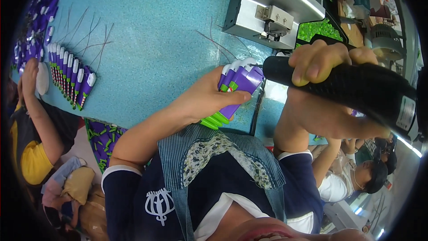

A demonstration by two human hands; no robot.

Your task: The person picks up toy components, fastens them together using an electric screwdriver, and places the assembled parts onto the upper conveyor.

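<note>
My left hand (207, 96) is closed round a fanned stack of several purple plastic pieces (243, 82) with white rounded tops and green lower ends. Thin dark wires run up and away from their white ends. In my right hand (330, 71) is a black electric screwdriver (361, 78), its body lying crosswise and its thick nose pointing left. The thin bit meets, or very nearly meets, the white end of the front piece; whether it sits in a screw cannot be made out.
Behind my hands stands a silver-grey machine (276, 13), with a bin of bright green parts (318, 29) beside it. At left on the blue tabletop (156, 27) lies a row of similar purple pieces (71, 73) with wires. A co-worker's hand (30, 78) is at the far left; others sit at right.
</note>
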